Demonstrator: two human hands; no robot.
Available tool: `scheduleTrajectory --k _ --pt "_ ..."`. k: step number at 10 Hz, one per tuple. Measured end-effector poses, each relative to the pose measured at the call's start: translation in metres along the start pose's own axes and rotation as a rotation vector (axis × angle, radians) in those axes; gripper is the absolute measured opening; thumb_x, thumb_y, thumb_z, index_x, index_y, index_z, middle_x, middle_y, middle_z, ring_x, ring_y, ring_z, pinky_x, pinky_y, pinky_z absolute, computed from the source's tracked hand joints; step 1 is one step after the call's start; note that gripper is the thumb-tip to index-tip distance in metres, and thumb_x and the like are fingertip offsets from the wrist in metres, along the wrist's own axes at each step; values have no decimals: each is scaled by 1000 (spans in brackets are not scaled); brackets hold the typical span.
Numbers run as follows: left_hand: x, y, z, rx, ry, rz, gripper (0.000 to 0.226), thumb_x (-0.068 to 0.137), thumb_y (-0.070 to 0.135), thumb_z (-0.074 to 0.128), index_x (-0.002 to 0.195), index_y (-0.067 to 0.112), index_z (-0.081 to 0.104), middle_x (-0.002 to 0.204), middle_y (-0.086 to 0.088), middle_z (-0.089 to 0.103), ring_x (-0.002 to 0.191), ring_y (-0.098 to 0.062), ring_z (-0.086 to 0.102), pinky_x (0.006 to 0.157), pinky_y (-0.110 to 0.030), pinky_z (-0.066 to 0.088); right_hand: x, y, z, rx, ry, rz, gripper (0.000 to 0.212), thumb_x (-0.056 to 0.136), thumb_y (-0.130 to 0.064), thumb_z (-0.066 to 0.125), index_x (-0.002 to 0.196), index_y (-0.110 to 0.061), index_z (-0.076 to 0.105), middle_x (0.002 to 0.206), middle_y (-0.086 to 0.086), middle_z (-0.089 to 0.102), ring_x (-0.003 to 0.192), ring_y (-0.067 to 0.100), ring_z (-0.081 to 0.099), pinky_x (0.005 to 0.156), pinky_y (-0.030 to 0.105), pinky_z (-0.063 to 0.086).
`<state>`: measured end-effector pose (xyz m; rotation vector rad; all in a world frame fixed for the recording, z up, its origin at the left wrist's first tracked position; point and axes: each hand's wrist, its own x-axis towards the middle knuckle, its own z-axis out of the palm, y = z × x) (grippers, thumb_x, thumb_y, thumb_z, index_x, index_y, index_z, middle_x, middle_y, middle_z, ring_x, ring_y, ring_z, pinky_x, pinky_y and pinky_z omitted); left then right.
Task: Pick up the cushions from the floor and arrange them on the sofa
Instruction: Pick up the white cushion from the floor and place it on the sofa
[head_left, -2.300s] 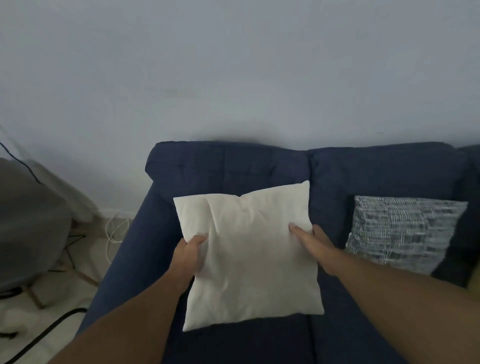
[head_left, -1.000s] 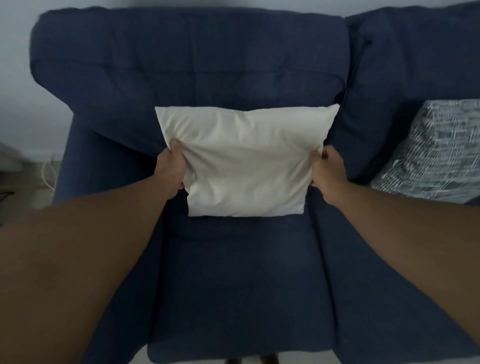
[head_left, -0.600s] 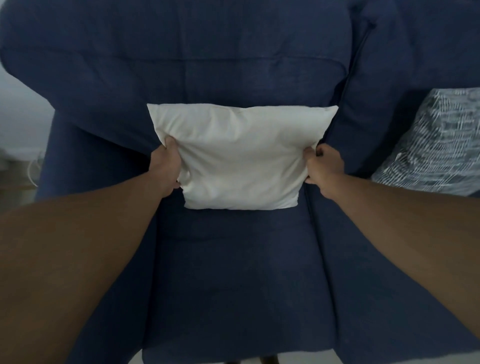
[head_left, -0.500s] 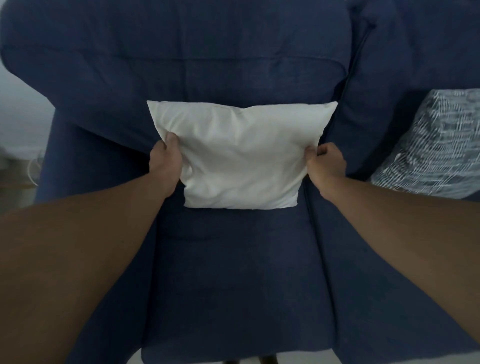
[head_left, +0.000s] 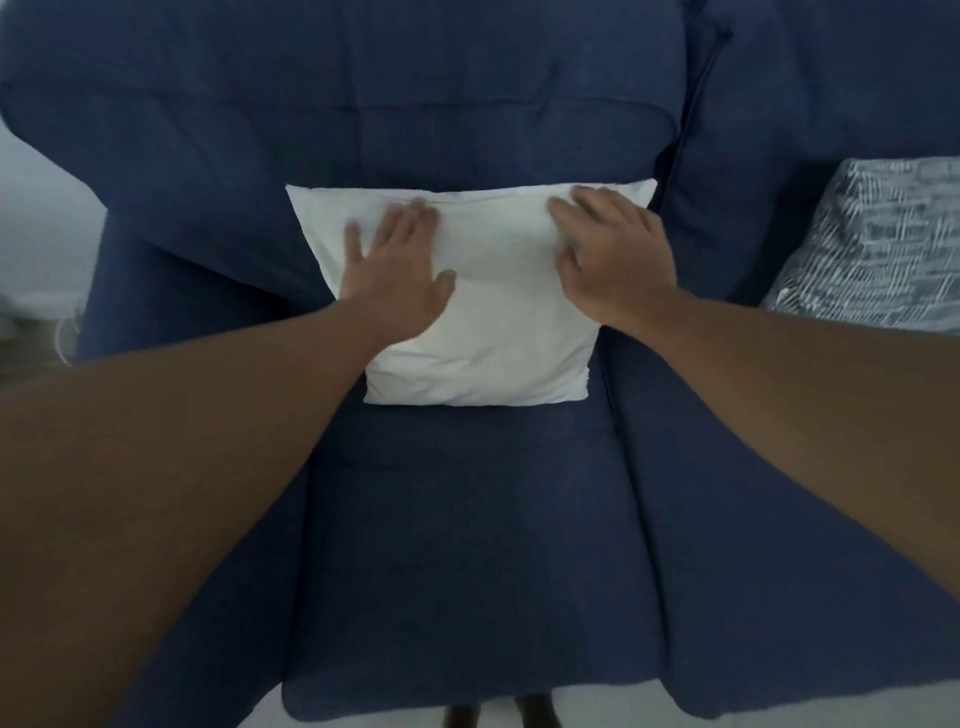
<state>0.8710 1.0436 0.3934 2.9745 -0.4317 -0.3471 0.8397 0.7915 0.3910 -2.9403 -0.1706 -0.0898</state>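
A plain white cushion (head_left: 498, 332) leans against the backrest of the dark blue sofa (head_left: 467, 519), standing on the leftmost seat. My left hand (head_left: 395, 270) lies flat on the cushion's upper left face, fingers spread. My right hand (head_left: 613, 254) rests on its upper right part, fingers spread and slightly curled. Neither hand grips the fabric. A grey-and-white patterned cushion (head_left: 878, 244) leans on the neighbouring seat at the right edge.
The sofa's left armrest (head_left: 171, 291) borders the seat. Pale floor (head_left: 31, 332) with a cable shows at far left, and a strip of floor runs along the bottom edge under the sofa's front.
Both hands have let go of the white cushion's side edges and moved up onto its front face, now open and flat. The cushion stays against the backrest.
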Motion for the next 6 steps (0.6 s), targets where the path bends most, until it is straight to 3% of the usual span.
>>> scheduleTrajectory --k 1,2,3,4,5,6 --pt "-12 -17 -1 -67 -31 -159 76 106 43 45 169 16 11 179 -1 1 165 -24 1 129 -63 1 -9 21 -7 -3 -115 118 64 102 -22 46 165 -24 34 172 7 32 160 28 25 126 57 18" --pt "-37 -28 -1 -49 -57 -187 78 105 42 47 169 15 11 179 -3 2 165 -26 3 130 -61 2 -23 28 -12 -33 -164 126 69 103 -22 47 168 -22 25 175 7 23 163 29 14 129 59 11" --pt "-66 -37 3 -35 -128 -256 75 105 42 47 168 15 16 178 -7 7 164 -28 8 131 -58 6 -36 25 -18 -102 -144 54 69 101 -21 49 166 -16 29 174 9 26 162 36 14 128 61 12" --pt "-94 -28 1 -58 -210 -302 70 103 41 50 164 14 28 171 -9 28 157 -31 27 129 -58 15 -49 8 -26 -163 -219 -58 70 104 -24 46 169 -17 22 178 6 15 165 32 5 131 56 6" --pt "-111 -7 -13 -128 -240 -280 67 103 41 54 162 15 34 164 -10 39 151 -31 35 129 -54 20 -62 -14 -41 -146 -320 -39 70 108 -27 38 171 -19 9 180 4 1 165 27 -5 132 52 1" --pt "-117 19 -39 -151 -193 -213 67 104 39 54 163 15 34 166 -9 38 154 -28 33 131 -49 16 -78 -39 -56 -100 -403 27 69 110 -29 35 172 -20 4 180 3 -2 165 27 -6 132 51 1"
